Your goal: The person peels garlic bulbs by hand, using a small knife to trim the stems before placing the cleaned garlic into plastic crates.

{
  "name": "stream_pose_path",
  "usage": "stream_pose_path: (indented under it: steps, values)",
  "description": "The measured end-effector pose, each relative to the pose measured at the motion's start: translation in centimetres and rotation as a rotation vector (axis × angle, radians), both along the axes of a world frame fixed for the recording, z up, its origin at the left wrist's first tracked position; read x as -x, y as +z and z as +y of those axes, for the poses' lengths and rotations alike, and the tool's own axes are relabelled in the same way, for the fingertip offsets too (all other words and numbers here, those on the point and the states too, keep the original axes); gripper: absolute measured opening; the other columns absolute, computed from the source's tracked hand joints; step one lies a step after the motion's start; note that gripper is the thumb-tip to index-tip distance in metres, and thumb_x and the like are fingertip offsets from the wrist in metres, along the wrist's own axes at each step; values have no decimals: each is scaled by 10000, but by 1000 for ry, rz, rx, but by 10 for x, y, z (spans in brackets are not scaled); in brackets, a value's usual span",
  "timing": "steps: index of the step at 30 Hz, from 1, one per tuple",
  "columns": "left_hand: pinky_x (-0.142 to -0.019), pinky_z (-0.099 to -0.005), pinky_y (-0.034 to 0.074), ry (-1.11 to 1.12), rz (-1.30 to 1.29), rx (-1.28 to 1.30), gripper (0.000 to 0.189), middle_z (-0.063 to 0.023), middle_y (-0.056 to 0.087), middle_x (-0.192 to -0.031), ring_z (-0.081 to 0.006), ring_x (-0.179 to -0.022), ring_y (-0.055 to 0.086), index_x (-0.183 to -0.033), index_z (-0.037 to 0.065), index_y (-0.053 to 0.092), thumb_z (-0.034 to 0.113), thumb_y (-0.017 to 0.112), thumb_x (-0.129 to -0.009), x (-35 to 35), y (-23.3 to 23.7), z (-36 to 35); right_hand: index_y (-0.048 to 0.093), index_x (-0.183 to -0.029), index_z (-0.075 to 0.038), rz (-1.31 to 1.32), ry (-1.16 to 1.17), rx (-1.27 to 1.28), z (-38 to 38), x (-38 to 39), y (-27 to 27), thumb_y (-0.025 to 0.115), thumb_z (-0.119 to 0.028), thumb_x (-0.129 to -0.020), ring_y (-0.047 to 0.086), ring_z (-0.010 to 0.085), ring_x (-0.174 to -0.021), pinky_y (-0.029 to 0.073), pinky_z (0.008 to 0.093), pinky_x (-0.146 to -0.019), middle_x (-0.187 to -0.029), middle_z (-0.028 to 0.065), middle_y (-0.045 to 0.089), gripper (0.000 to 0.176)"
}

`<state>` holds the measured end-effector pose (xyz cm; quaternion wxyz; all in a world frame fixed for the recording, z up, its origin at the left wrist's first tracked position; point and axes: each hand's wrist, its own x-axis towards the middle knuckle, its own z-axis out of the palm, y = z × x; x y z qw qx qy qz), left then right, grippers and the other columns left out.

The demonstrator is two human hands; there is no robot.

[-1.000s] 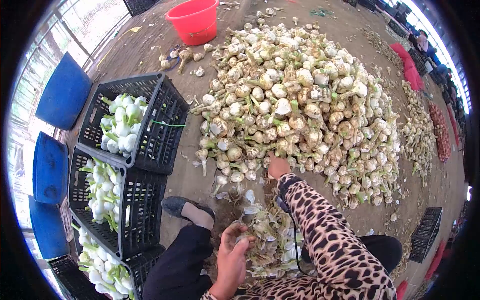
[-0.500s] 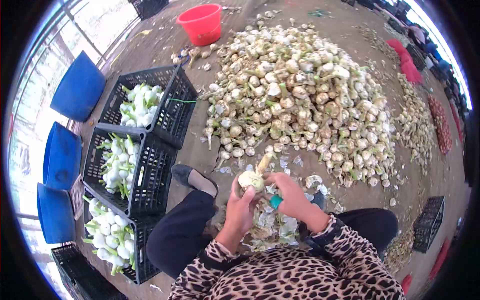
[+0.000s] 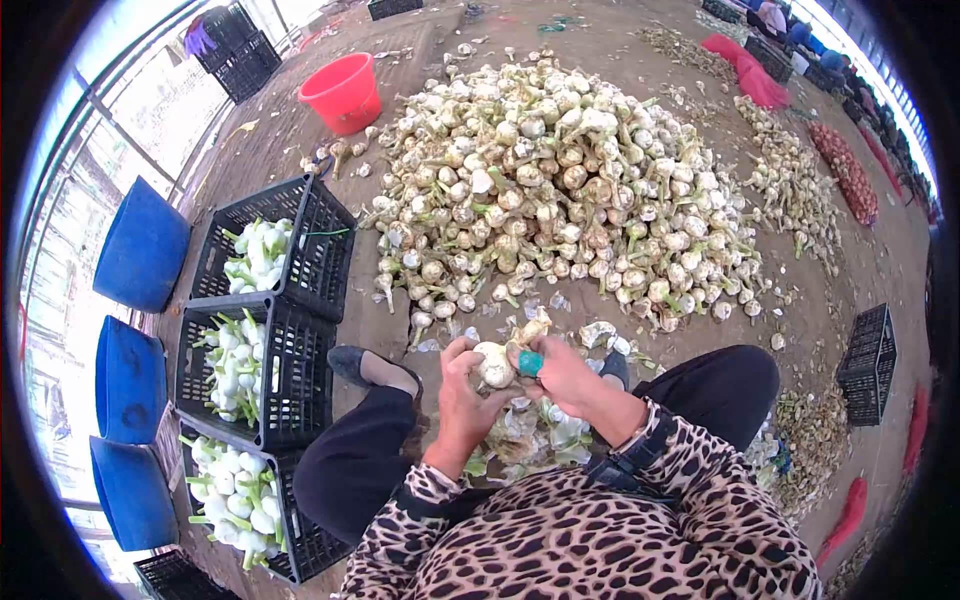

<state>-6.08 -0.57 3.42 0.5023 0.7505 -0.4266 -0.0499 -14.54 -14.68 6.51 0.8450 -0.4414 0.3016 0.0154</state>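
Note:
A pale garlic bulb (image 3: pixel 494 365) is held between my two hands above the ground in front of me. My left hand (image 3: pixel 466 400) has its fingers and thumb wrapped round the bulb's left side. On the other side, my right hand (image 3: pixel 562 375), with a green wrap (image 3: pixel 530 363) on a digit, is closed on the brownish stem and outer skin (image 3: pixel 532 328). Loose peeled skins (image 3: pixel 525 435) lie beneath my hands. Beyond them rises a large heap of unpeeled garlic (image 3: pixel 560 180).
Black crates (image 3: pixel 322 245) of white trimmed garlic stand at the left, beside blue tubs (image 3: pixel 130 380). A red bucket (image 3: pixel 342 95) is behind them. At right stands a black crate (image 3: pixel 868 365); red sacks (image 3: pixel 745 70) and people (image 3: pixel 800 35) are farther back.
My right hand has shifted up and left onto the stem, and the bulb now shows more white surface. The whole view has turned slightly.

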Motion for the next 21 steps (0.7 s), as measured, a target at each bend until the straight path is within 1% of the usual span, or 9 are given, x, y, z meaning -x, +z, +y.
stream_pose_path:
  steps: [4, 7, 10, 13, 16, 17, 19, 20, 21]
  values:
    - [-922, -336, 442, -7, 100, 30, 792, -125, 358, -1219, -212, -1106, 451, -1113, 72, 323, 10, 852, -527, 2, -2, 1, 592, -963, -37, -22, 23, 123, 0, 2, 6, 626, -236, -867, 423, 65, -548, 326, 223, -442, -718, -11, 529, 224]
    - [-916, -333, 444, -21, 439, 208, 807, -113, 363, -1213, -197, -1102, 449, -1125, 82, 320, 34, 862, -529, 4, -1, -2, 597, -986, -28, -47, 27, 242, 1, 5, 0, 627, -211, -861, 454, 69, -566, 357, 234, -453, -728, 1, 552, 224]
    - [-927, -341, 439, -86, 700, 355, 726, -96, 405, -1177, -194, -1075, 481, -1162, 78, 314, 54, 813, -635, 6, 15, -4, 599, -995, -26, -90, 77, 417, -2, 4, 4, 622, -195, -864, 470, 52, -606, 388, 241, -506, -738, 0, 568, 215]
    - [-847, -336, 480, -80, 1247, 383, 501, -97, 510, -1138, -205, -1054, 524, -1208, 61, 345, 123, 658, -822, 2, 14, 1, 605, -1015, -28, -254, 92, 648, -8, 2, 2, 608, -175, -872, 483, 41, -670, 414, 239, -598, -779, 7, 597, 206]
    - [-802, -355, 499, -42, 1698, 535, 356, -85, 557, -1143, -218, -998, 572, -1213, 66, 428, 285, 476, -936, 3, 16, -1, 603, -973, -45, -461, 63, 875, -10, -2, 8, 633, -144, -850, 443, 50, -589, 348, 203, -538, -729, -39, 534, 161]
    - [-791, -371, 505, 6, 1730, 491, 429, -86, 549, -1200, -235, -997, 582, -1197, 83, 487, 419, 396, -946, 1, 15, -4, 606, -967, -45, -406, 110, 739, -12, -2, 10, 629, -144, -850, 441, 50, -590, 345, 204, -539, -729, -39, 535, 155]
    - [-798, -365, 503, -37, 1795, 413, 435, -90, 556, -1185, -235, -1009, 577, -1201, 79, 478, 423, 389, -950, -2, 26, -6, 612, -953, -47, -292, 200, 466, -17, 0, 12, 623, -145, -850, 437, 48, -592, 338, 204, -539, -730, -41, 538, 143]
    - [-802, -362, 502, -60, 1825, 373, 438, -92, 559, -1177, -235, -1015, 574, -1203, 78, 473, 425, 386, -952, -4, 31, -6, 611, -986, -41, -293, 156, 408, -15, -1, 11, 606, -141, -857, 462, 54, -642, 367, 220, -581, -767, -37, 558, 163]
    - [-823, -363, 491, -86, 1796, 339, 477, -93, 546, -1197, -231, -1061, 550, -1214, 74, 460, 459, 339, -960, -5, 30, -6, 610, -1018, -35, -293, 112, 351, -12, -1, 9, 588, -136, -863, 487, 60, -692, 396, 235, -622, -805, -33, 578, 186]
